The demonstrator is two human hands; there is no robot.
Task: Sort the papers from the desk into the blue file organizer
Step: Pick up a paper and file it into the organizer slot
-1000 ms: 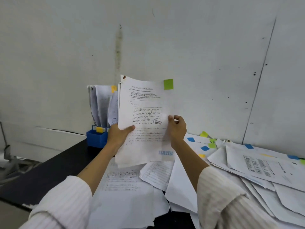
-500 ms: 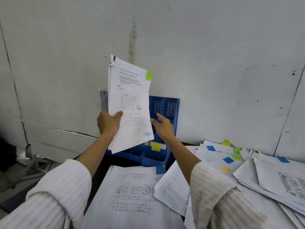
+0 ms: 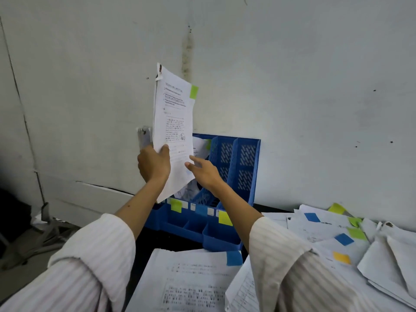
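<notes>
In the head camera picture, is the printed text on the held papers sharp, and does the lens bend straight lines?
Head view: the text on the stapled white papers in the left hand is too soft to read; the dark seam on the grey wall curves near the left edge; lighting is even, without glare.

Matt white paper sheets (image 3: pixel 173 122), glossy blue plastic file organizer (image 3: pixel 244 167), striped cloth sleeves (image 3: pixel 290 262)

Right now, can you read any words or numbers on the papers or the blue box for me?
None can be read.
Held stapled papers, in the left hand: printed lines and a small picture, too blurred to read.
Green sticky note on them: blank.
Blue file organizer front labels: too small to read.
Papers on the desk: print too blurred to read.
Right hand holds nothing.
</notes>
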